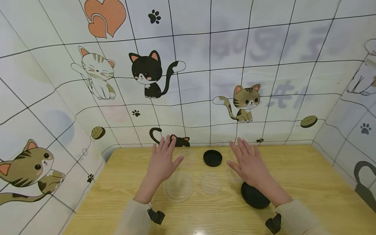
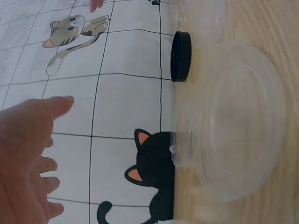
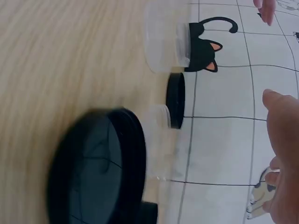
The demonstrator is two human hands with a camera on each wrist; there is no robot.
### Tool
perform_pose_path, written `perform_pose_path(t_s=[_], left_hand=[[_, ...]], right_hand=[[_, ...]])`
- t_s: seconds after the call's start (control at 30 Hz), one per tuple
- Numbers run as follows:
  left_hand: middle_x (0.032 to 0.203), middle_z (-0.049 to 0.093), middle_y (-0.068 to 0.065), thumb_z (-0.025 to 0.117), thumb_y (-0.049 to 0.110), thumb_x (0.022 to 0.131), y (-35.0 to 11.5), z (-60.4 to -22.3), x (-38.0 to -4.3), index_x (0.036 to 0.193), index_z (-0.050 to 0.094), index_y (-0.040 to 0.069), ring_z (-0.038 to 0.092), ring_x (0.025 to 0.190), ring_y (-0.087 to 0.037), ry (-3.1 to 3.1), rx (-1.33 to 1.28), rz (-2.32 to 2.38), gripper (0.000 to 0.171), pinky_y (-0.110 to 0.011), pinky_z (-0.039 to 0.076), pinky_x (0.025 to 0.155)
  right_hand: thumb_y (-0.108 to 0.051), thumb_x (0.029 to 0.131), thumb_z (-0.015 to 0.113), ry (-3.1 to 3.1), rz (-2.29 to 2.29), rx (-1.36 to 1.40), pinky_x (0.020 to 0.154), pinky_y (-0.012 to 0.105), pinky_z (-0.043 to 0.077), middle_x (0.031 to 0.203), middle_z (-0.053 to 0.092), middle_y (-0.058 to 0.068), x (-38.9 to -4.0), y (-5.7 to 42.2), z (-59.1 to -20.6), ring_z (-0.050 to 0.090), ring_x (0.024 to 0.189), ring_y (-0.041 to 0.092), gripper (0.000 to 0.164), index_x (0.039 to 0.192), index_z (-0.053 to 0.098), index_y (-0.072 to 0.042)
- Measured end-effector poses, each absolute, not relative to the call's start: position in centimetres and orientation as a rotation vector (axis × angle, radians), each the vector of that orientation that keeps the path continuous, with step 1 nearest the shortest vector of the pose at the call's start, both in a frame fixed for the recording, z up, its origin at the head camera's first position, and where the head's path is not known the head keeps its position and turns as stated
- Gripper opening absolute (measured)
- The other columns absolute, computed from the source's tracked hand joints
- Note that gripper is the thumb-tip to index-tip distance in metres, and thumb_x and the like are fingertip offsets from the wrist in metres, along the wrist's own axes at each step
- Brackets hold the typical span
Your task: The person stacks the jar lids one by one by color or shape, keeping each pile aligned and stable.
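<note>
My left hand (image 1: 161, 163) is held over the back left of the table, fingers spread and nothing in it. Below its wrist lies a large clear round plastic piece (image 1: 178, 187), with a smaller clear round piece (image 1: 211, 183) to the right. My right hand (image 1: 248, 164) is likewise spread, palm down, holding nothing. Its wrist overlaps a large black round lid (image 1: 255, 195), whose glossy inside (image 3: 96, 172) shows in the right wrist view. Between the hands, toward the back, lies a small black lid (image 1: 212, 158). A clear jar (image 2: 182, 149) stands near the back edge.
The light wooden table (image 1: 199, 215) meets a white cloth backdrop (image 1: 194, 85) with printed cats and a black grid. Another clear piece (image 3: 156, 121) is beside the small black lid. A black object (image 3: 148, 212) peeks out by the large lid.
</note>
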State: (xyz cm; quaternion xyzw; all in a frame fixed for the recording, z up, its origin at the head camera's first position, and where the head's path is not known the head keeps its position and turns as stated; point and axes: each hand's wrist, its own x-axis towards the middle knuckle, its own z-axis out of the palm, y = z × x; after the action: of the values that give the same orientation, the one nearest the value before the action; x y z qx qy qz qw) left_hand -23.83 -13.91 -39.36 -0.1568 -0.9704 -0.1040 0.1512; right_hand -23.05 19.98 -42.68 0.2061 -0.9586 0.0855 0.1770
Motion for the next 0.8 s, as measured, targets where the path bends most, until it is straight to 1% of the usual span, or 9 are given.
perform_pose_path(t_s=[0.03,0.1,0.2,0.3,0.4,0.47,0.6,0.7,0.8], left_hand=[[0.165,0.024,-0.023,0.065,0.046,0.1,-14.3,-39.6,-23.8,0.16,0.032,0.005,0.021,0.152,-0.041,-2.766,-0.458,-0.359,0.081,-0.063,0.022,0.118],[0.164,0.022,-0.026,0.07,0.042,0.097,-15.1,-40.1,-23.8,0.16,0.03,0.003,0.023,0.15,-0.044,-2.72,-0.482,-0.512,0.084,-0.062,0.028,0.115],[0.167,0.016,-0.023,0.076,0.038,0.094,-16.4,-40.9,-23.8,0.162,0.026,0.005,0.023,0.15,-0.044,-2.677,-0.51,-0.784,0.091,-0.062,0.035,0.111],[0.169,0.013,-0.017,0.079,0.039,0.092,-17.7,-41.4,-23.6,0.164,0.02,0.011,0.022,0.151,-0.041,-2.682,-0.516,-0.989,0.097,-0.063,0.035,0.111],[0.168,0.016,-0.017,0.082,0.039,0.089,-18.8,-41.9,-23.3,0.165,0.02,0.015,0.022,0.151,-0.041,-2.709,-0.517,-1.115,0.101,-0.065,0.031,0.112],[0.167,0.02,-0.017,0.084,0.036,0.087,-19.4,-42.2,-23.0,0.164,0.021,0.015,0.025,0.15,-0.041,-2.719,-0.517,-1.214,0.102,-0.064,0.033,0.112],[0.166,0.025,-0.014,0.086,0.026,0.087,-20.3,-43.2,-22.1,0.163,0.024,0.012,0.028,0.15,-0.04,-2.699,-0.535,-1.499,0.099,-0.057,0.036,0.112],[0.166,0.026,-0.012,0.086,0.017,0.086,-20.9,-44.1,-21.6,0.163,0.024,0.011,0.028,0.149,-0.042,-2.657,-0.55,-1.696,0.098,-0.056,0.036,0.113],[0.164,0.029,-0.015,0.087,0.012,0.084,-21.4,-44.8,-21.2,0.162,0.026,0.011,0.03,0.147,-0.044,-2.634,-0.54,-1.798,0.099,-0.055,0.037,0.113]], right_hand=[[-0.04,0.101,0.065,-2.721,0.319,0.589,0.113,0.071,0.02,0.162,0.025,0.029,-23.0,19.7,-42.9,0.028,0.147,0.048,0.081,0.161,0.026,-0.002],[-0.038,0.099,0.07,-2.729,0.511,0.588,0.11,0.069,0.029,0.161,0.027,0.03,-22.9,19.1,-43.3,0.032,0.143,0.05,0.087,0.161,0.021,0.0],[-0.033,0.096,0.074,-2.722,0.898,0.57,0.105,0.068,0.037,0.161,0.027,0.03,-22.7,18.1,-44.0,0.034,0.141,0.053,0.094,0.162,0.016,0.0],[-0.028,0.095,0.077,-2.655,1.305,0.559,0.105,0.067,0.038,0.162,0.026,0.027,-22.4,16.9,-44.6,0.034,0.142,0.051,0.096,0.163,0.014,-0.004],[-0.023,0.093,0.079,-2.565,1.6,0.573,0.11,0.062,0.036,0.162,0.028,0.024,-22.1,15.4,-45.1,0.037,0.142,0.046,0.096,0.163,0.017,-0.004],[-0.018,0.092,0.08,-2.527,1.715,0.589,0.112,0.058,0.037,0.162,0.029,0.023,-21.9,14.3,-45.4,0.039,0.141,0.045,0.095,0.162,0.019,-0.003],[-0.014,0.09,0.081,-2.486,1.92,0.603,0.113,0.051,0.038,0.163,0.028,0.021,-21.3,12.6,-45.8,0.039,0.142,0.042,0.095,0.162,0.019,-0.004],[-0.013,0.09,0.081,-2.457,2.028,0.641,0.113,0.05,0.038,0.164,0.026,0.021,-20.7,11.5,-46.2,0.038,0.143,0.044,0.096,0.162,0.019,-0.004],[-0.011,0.088,0.083,-2.447,2.064,0.677,0.113,0.051,0.039,0.163,0.026,0.023,-20.4,10.4,-46.6,0.039,0.142,0.045,0.097,0.162,0.02,-0.002]])
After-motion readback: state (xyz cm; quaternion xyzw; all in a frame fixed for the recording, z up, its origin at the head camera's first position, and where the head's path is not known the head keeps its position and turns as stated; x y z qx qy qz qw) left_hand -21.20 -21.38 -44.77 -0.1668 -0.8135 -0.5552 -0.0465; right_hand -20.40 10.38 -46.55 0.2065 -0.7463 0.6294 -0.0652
